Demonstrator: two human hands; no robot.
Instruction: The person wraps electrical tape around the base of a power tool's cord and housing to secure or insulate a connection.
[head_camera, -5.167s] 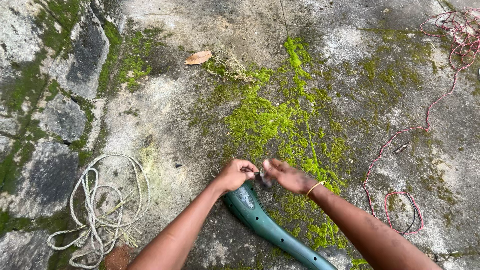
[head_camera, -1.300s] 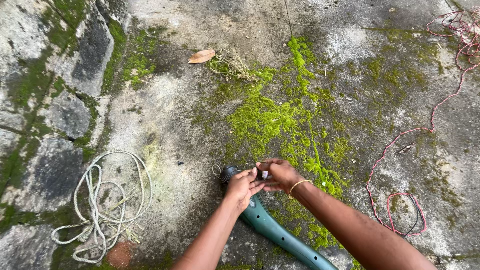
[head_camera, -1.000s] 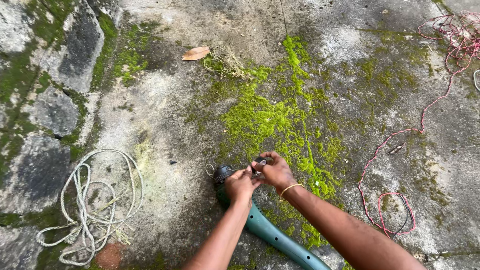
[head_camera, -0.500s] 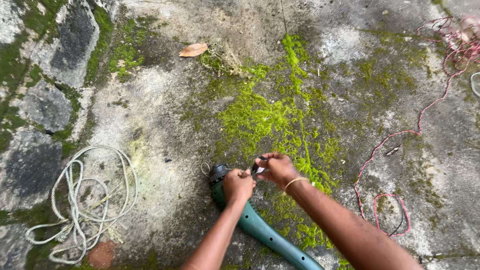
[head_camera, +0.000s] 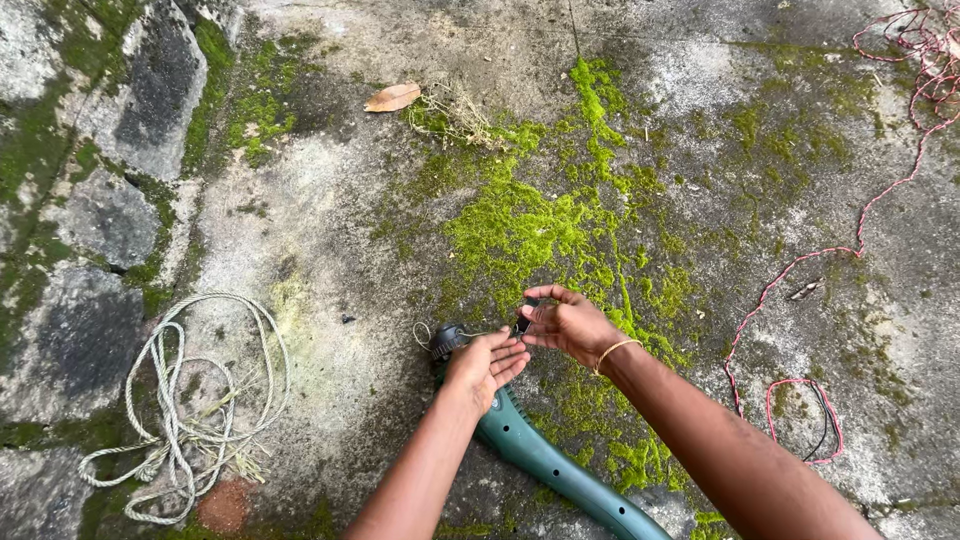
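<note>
Head camera view, looking straight down: the right hand (head_camera: 568, 325), a thin gold bangle on its wrist, is curled with thumb and fingertips pinching a small dark part (head_camera: 521, 324), too small to identify. The left hand (head_camera: 487, 362) lies flat and open, palm up, just under and beside it, fingers spread toward the pinched piece and gripping nothing. Below the left hand sits the round black head (head_camera: 447, 341) of a dark green plastic garden tool with a long curved body (head_camera: 545, 462), which lies on the concrete ground and runs down toward the bottom edge of the picture. A short pale line (head_camera: 424, 335) curls out of the head on its left side.

As a judgement, the work at the head looks mid-way: one small piece is off the tool and in the fingers, apart from the head, and the tool lies flat, not in use. Whether the head is otherwise whole cannot be told.

Bright green moss (head_camera: 545, 225) spreads over the grey concrete ground (head_camera: 330, 330) just above and to the right of the hands. A coil of pale rope (head_camera: 185, 410) lies well apart near the lower left edge, beside dark stones. A thin red cord (head_camera: 800, 262) trails from the upper right corner down to a loop at the lower right. A dry brown leaf (head_camera: 392, 97) lies near the top edge.
</note>
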